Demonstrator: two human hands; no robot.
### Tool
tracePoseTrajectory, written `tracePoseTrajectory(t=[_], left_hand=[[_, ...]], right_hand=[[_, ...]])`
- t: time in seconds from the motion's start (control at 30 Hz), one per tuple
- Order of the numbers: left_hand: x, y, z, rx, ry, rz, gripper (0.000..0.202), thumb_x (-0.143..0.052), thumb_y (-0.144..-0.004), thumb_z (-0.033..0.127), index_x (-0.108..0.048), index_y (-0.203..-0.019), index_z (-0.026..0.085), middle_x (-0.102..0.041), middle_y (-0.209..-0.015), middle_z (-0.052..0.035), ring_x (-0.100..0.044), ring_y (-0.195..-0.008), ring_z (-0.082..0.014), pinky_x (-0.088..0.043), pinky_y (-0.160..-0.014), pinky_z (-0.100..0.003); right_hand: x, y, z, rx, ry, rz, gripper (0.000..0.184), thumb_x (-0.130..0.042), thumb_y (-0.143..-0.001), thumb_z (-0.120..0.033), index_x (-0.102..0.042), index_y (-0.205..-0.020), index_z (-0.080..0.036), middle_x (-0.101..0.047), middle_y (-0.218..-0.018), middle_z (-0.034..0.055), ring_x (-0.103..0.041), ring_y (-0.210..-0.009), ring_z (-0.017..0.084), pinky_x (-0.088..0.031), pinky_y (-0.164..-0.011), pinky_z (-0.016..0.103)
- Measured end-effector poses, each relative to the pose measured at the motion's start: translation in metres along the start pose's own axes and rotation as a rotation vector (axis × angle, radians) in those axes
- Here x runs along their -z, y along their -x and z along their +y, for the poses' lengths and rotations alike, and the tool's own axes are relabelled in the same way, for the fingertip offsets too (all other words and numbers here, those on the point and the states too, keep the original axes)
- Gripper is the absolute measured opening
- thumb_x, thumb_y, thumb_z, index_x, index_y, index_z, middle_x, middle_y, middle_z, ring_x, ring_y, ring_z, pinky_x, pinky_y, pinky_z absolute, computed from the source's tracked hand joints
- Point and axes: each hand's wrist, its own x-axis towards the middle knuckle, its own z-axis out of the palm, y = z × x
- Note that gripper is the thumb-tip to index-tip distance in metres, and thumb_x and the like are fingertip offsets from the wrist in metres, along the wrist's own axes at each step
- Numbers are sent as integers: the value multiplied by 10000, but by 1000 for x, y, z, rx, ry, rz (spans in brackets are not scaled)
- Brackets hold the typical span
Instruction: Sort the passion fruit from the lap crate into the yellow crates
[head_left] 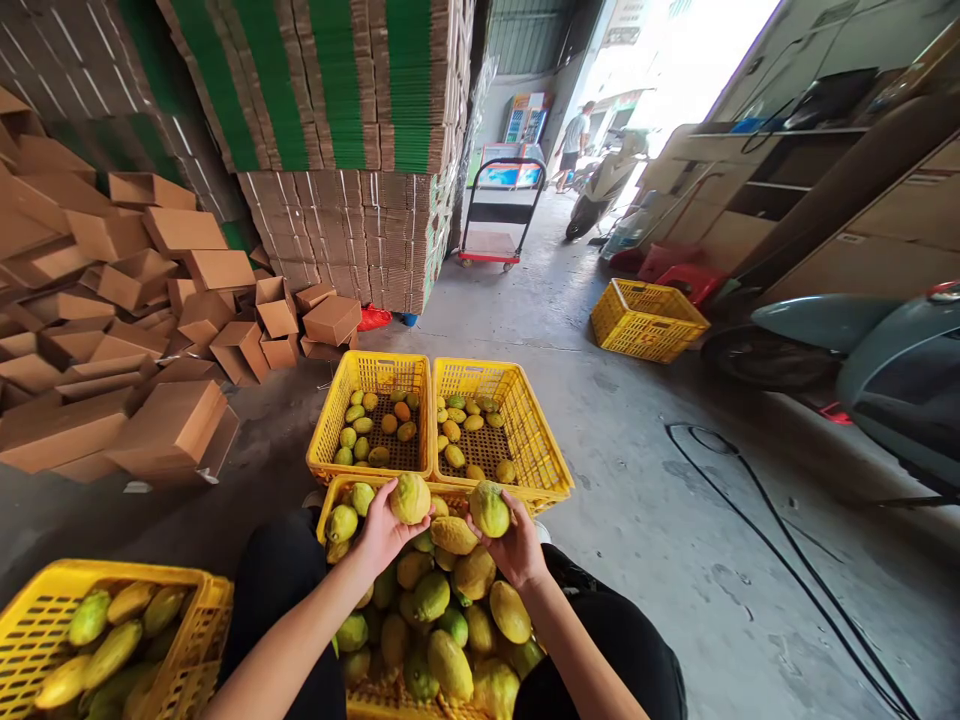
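My left hand (386, 532) is closed around a yellow-green papaya (410, 498), its rounded end facing up. A greener papaya (490, 509) sits in my right hand (516, 548), fingers wrapped round its side. Both fruits are held apart from each other, just above the far end of a yellow crate (336, 492) between my knees. That crate is heaped with papayas (450, 664), green to yellow. Beyond it stand two yellow crates side by side: the left crate (319, 440) and the right crate (546, 440) each hold a loose layer of smaller fruits.
At lower left a yellow crate (214, 610) holds longer papayas. Cardboard boxes (176, 425) are piled at left, before stacked flat cartons (352, 225). A trolley (495, 245), another yellow crate (649, 320), a black cable (780, 535) and a scooter (892, 370) stand or lie farther off.
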Motion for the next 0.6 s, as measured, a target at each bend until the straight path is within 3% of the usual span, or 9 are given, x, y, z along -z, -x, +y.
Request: tracePoseTrajectory(t=[0.17,0.33,0.43,0.6], left_hand=[[0,0,2,-13,24,1,294,-541,-800,379,-549,-951,127,-652,-901,-135,-635,-909,-284,-514,-726,-371],[1,-1,3,-26,54,-47,320,-529,-817,336,-523,-1069,139,-637,-1039,-138,-601,-1022,-311,-477,-867,-472],[0,-1,3,-37,44,-79,373,-553,-819,336,-500,-1149,171,-632,-1073,-114,-612,-1003,-286,-468,-893,-458],[-2,1,2,-33,-82,-119,410,-605,-796,372,-521,-1164,213,-650,-974,-73,-652,-849,-235,-481,-851,-442]], right_hand=[[2,2,-5,-58,5,-122,256,-601,-716,-348,-668,-913,-200,-732,-934,63,-640,-998,297,-510,-861,479],[-4,5,-9,-59,73,-229,347,-600,-699,-383,-651,-1009,-237,-707,-1043,67,-596,-1085,314,-468,-902,509],[-5,4,-9,-43,73,-184,298,-603,-730,-379,-663,-976,-222,-718,-1016,65,-626,-1026,284,-492,-883,454],[-1,3,-7,-45,52,4,195,-656,-724,-339,-671,-880,-223,-737,-795,11,-676,-726,209,-552,-709,375]])
